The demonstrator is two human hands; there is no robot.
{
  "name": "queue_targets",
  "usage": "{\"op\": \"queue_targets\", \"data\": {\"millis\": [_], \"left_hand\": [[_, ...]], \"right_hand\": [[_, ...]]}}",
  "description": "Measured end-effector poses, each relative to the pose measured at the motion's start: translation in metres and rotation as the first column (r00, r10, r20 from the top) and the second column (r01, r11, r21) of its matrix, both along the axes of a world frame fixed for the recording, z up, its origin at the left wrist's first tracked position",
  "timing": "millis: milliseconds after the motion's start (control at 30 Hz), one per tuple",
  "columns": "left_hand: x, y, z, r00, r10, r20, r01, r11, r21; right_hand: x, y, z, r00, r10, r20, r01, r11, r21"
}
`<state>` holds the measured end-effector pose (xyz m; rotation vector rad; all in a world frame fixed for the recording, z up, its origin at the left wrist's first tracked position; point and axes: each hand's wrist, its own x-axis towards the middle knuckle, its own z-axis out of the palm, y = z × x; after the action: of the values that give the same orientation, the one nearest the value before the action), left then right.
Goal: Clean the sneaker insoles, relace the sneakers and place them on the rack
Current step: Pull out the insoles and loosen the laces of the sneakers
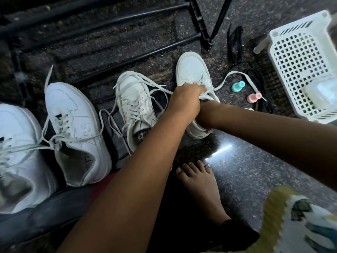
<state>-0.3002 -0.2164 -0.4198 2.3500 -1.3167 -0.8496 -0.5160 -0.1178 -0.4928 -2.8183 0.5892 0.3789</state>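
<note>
The rack point(199, 24) is matt black tubing (metal, seemingly). Near it, the floor point(255, 161) is glossy speckled stone, the basket point(299, 70) white plastic.

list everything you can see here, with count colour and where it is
sneakers: four, white, in a row on the floor, leftmost cut off by the frame edge
white lace: one, partly threaded in the rightmost sneaker, trailing right
shoe rack: one, black, behind the sneakers
black laces: two bundles, on the floor right of the rack
small bottles: two, teal and pink, near the basket
basket: one, white plastic, far right
cloth: one, yellow patterned, bottom right
bare foot: one, on the floor
left hand: grips the white lace
right hand: at the rightmost sneaker's heel end, mostly hidden
</note>
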Motion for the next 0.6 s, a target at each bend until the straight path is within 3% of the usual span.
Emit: {"op": "queue_targets", "data": {"millis": [600], "left_hand": [[-0.0047, 0.0093, -0.0039, 0.999, 0.046, -0.024, -0.048, 0.995, -0.088]], "right_hand": [[0.0003, 0.0012, 0.0, 0.999, -0.013, 0.042, 0.014, 1.0, -0.026]]}}
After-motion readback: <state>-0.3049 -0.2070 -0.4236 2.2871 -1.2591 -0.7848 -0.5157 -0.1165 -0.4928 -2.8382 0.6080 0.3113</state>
